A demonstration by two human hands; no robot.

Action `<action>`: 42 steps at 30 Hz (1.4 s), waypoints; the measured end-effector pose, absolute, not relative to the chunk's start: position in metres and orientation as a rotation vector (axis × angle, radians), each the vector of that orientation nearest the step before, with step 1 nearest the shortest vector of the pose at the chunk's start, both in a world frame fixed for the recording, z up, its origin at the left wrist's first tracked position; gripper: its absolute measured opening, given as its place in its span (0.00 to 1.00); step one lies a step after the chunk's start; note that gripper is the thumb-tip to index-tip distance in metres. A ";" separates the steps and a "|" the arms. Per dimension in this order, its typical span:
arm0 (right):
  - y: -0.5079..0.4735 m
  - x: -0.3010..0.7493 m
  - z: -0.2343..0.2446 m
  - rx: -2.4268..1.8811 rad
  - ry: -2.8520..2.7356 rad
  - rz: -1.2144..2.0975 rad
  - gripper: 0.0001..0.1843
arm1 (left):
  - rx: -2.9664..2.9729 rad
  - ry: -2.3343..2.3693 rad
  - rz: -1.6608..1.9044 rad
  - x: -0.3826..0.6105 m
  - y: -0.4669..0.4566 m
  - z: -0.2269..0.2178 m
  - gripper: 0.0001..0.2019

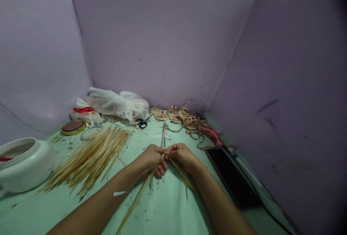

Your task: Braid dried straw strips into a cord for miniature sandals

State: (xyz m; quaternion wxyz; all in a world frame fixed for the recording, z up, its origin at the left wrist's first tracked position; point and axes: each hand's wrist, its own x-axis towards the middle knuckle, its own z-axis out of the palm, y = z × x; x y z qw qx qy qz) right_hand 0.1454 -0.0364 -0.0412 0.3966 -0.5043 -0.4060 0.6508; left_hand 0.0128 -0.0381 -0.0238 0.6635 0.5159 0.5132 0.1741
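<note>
Between my two hands runs a thin braid of straw-coloured fibre (164, 135), its finished length stretching away from me over the green tabletop (162, 209). My left hand (155, 158) pinches the braid at its near end. Touching it from the other side, my right hand (181, 154) is closed on the strands at the same spot. Loose strands (138, 199) hang toward me under the left wrist, and others (185, 184) trail below the right palm. The exact finger contact at the pinch is partly hidden.
A bundle of dry fibre strips (93, 155) lies left, by a white pot (24, 166). Behind are a round tin (73, 127), a plastic bag (119, 103), black scissors (142, 123) and woven pieces with red beads (175, 115). At right lie pink-handled pliers (213, 133) and a dark phone (233, 179).
</note>
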 end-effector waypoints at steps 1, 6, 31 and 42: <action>-0.037 0.145 -0.041 -1.279 -1.023 1.645 0.08 | 1.132 1.139 0.409 0.012 -0.037 -0.023 0.02; -0.037 0.144 -0.043 -1.222 -1.078 1.639 0.07 | 1.105 1.237 0.559 0.013 -0.033 -0.022 0.07; -0.050 0.142 -0.018 -1.842 -1.796 0.604 0.02 | 1.548 1.370 0.623 0.015 -0.025 -0.046 0.05; -0.080 0.102 0.008 -2.024 -2.223 0.187 0.11 | 1.112 1.262 0.638 0.011 -0.032 -0.030 0.07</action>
